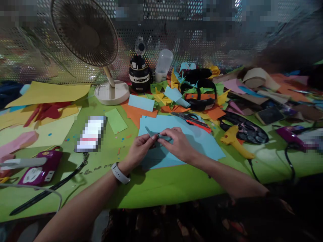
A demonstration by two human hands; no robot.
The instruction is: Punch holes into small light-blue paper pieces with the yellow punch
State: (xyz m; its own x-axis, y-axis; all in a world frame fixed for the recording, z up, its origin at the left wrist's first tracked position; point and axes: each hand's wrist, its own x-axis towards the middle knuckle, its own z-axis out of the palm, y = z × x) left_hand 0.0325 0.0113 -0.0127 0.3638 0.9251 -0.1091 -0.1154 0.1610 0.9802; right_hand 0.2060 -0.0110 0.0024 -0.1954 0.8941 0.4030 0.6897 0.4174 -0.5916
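A small folded light blue paper piece (pixel 158 135) is pinched between both of my hands just above the table. My left hand (pixel 139 149) grips its left part with closed fingers; a white watch sits on that wrist. My right hand (pixel 177 145) holds its right end, fingers curled over it. Beneath the hands lies a stack of light blue paper sheets (pixel 202 141) on the green table (pixel 161 185).
Red-handled scissors (pixel 195 121) lie just beyond the blue sheets. A yellow glue gun (pixel 236 143) is to the right, a phone (pixel 91 133) and a green card (pixel 116 121) to the left. A desk fan (pixel 87 33), a black cup (pixel 139 75) and several folded coloured papers stand behind.
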